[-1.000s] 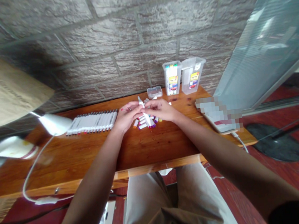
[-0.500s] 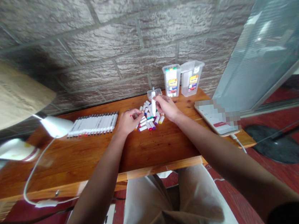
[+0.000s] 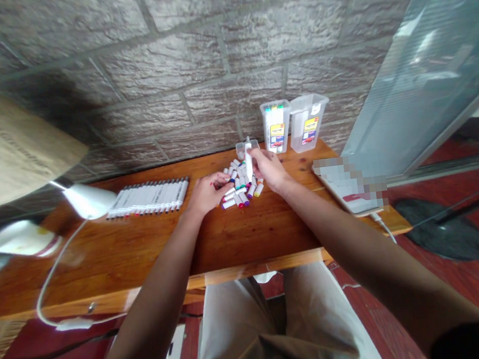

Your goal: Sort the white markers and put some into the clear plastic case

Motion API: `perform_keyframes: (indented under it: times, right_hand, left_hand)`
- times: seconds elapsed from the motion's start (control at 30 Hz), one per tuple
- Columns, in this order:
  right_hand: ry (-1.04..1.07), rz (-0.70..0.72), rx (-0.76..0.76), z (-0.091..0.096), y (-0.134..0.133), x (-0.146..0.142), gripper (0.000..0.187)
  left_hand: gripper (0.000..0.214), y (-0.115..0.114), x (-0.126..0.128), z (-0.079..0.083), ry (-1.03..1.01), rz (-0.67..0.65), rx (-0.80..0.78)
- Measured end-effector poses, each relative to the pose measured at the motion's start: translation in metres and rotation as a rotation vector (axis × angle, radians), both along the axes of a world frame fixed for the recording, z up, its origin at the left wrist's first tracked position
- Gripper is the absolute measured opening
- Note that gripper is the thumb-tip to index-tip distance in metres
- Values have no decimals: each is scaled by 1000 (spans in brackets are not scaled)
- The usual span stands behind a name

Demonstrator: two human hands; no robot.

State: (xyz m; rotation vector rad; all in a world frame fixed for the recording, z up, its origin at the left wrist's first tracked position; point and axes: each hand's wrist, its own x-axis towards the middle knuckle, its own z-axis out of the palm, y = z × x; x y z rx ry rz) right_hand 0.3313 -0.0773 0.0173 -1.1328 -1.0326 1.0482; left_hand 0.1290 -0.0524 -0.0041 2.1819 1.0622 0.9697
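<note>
My right hand (image 3: 270, 168) grips a white marker (image 3: 248, 158), which stands nearly upright with its uncapped-looking tip pointing up. Just left of it, my left hand (image 3: 210, 193) is closed at the edge of a pile of marker caps (image 3: 241, 193). A cap with a dark blue end (image 3: 231, 180) shows between its thumb and forefinger. The loose caps are white with coloured ends, among them red, purple, yellow and green. Farther left lies a neat row of white markers (image 3: 149, 198), side by side.
Behind the caps sits a small clear tray (image 3: 240, 149). Two clear plastic cases stand by the wall: one with markers (image 3: 277, 129), another (image 3: 308, 125) beside it. A tablet-like device (image 3: 355, 204) with a cable lies right. A lamp (image 3: 88, 201) and paper cup (image 3: 25, 239) are left.
The white marker in my right hand has shifted slightly right. A dark blue cap end now shows at my left fingertips, which have parted a little.
</note>
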Motion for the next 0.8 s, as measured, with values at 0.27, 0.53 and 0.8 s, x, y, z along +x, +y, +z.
perform_keyframes:
  times: [0.27, 0.53, 0.8]
  right_hand:
    - [43, -13, -13, 2, 0, 3, 39]
    - [77, -19, 38, 2, -1, 2, 44]
    - [144, 260, 154, 6, -7, -4, 26]
  left_hand:
    - [20, 1, -3, 2, -58, -23, -74]
    - [34, 10, -9, -3, -27, -65, -77]
    - [37, 9, -9, -2, 16, -111, -58]
